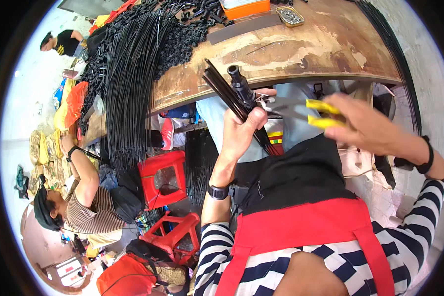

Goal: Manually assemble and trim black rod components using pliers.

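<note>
My left hand (239, 133) is closed around a bundle of thin black rods (219, 86) and a black tubular plastic fitting (240, 85), which stands up beside the thumb. Small white bits and thin wire (266, 100) show by its fingertips. From the right, my right hand (362, 123) grips yellow-handled pliers (322, 121). Their grey jaws point left and reach close to the white bits; motion blurs them, so contact cannot be made out. Lower ends of the rods slant down in front of my black and red apron (296, 172).
A wooden table (325, 54) lies ahead, with long black rods (133, 84) hanging over its left edge. Black fittings (180, 54) are heaped behind, near an orange box (246, 9) and a tray of small metal parts (290, 16). Red stools (163, 180) and a seated co-worker (91, 207) are left.
</note>
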A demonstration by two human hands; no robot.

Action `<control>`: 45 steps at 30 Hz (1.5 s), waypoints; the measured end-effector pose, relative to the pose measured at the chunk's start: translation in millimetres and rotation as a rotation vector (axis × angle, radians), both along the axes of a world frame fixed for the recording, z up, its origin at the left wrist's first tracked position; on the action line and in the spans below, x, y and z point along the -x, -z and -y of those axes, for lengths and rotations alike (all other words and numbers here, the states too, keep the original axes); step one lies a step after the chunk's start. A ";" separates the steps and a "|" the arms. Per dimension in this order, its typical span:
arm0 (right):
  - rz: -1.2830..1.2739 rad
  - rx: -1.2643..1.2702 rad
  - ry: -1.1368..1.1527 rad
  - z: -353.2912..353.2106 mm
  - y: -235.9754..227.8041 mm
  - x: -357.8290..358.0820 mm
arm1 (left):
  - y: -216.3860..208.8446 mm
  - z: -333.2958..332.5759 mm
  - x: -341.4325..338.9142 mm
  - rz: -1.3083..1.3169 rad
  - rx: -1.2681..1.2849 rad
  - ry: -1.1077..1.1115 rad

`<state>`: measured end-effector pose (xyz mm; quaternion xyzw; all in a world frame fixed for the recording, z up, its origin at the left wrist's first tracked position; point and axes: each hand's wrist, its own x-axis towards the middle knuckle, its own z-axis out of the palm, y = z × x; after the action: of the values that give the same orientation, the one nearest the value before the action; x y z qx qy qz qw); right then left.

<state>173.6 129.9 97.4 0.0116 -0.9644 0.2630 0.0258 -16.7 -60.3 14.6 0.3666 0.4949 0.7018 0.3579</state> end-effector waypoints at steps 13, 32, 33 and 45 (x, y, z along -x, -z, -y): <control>0.116 0.196 0.134 -13.3 18.5 17.4 | 3.6 -14.2 14.1 0.032 0.028 -0.030; 0.622 0.595 0.169 -28.2 26.1 26.0 | 2.4 -20.1 10.1 -0.032 0.056 0.036; 0.707 0.743 0.192 -22.1 27.7 27.1 | 3.1 -19.2 10.4 -0.024 0.039 0.038; 1.001 1.087 0.097 -31.2 -24.4 31.7 | 6.0 -9.2 8.8 0.007 0.011 0.097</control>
<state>141.9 161.1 121.7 -0.1670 -0.5937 0.6759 -0.4035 -25.4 -51.1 8.6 0.3855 0.4790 0.6824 0.3952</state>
